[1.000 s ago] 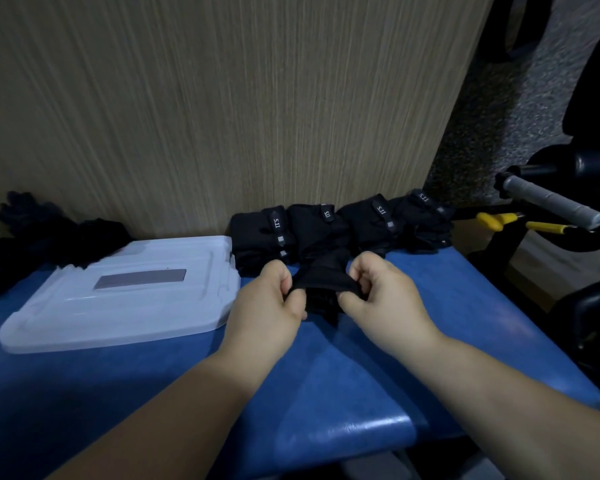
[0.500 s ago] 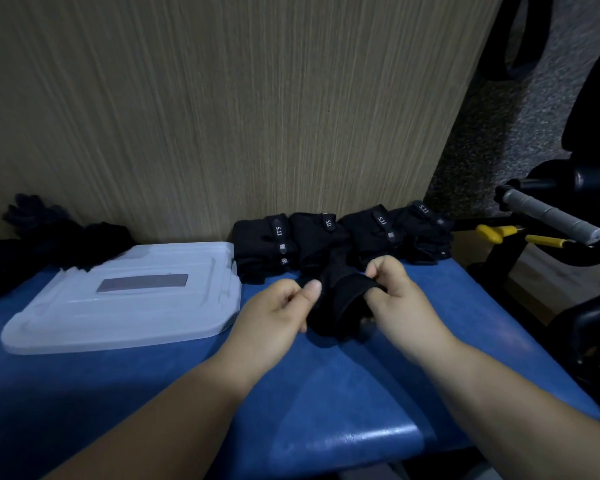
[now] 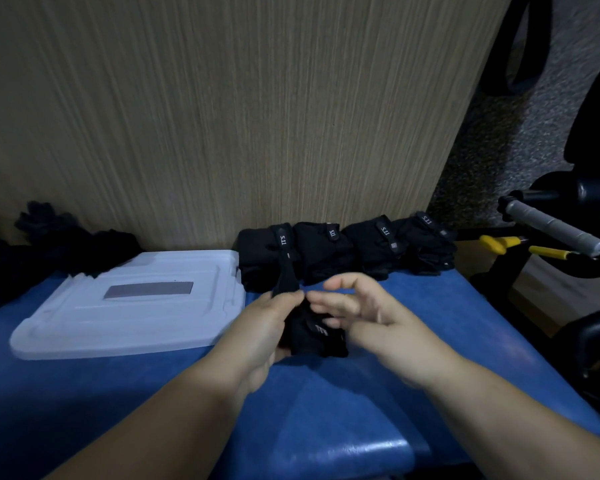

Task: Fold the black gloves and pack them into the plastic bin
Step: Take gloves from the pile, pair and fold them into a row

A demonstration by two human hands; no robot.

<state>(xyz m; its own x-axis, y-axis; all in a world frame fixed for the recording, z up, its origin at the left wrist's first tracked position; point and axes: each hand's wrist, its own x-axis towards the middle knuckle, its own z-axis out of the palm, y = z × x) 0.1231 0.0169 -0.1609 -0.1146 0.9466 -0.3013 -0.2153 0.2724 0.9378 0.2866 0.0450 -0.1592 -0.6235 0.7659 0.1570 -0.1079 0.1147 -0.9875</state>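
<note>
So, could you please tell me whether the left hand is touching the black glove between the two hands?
Touching. The head view shows the left hand pinching the black glove at its upper edge, with no gap between them.

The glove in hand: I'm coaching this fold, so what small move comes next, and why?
Probably the right hand should close on the glove and press the fold flat: its fingers are open beside it, while only the left hand pinches the bunched glove.

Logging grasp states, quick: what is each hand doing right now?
Left hand: pinching the black glove.
Right hand: open, fingers straight, holding nothing.
</note>
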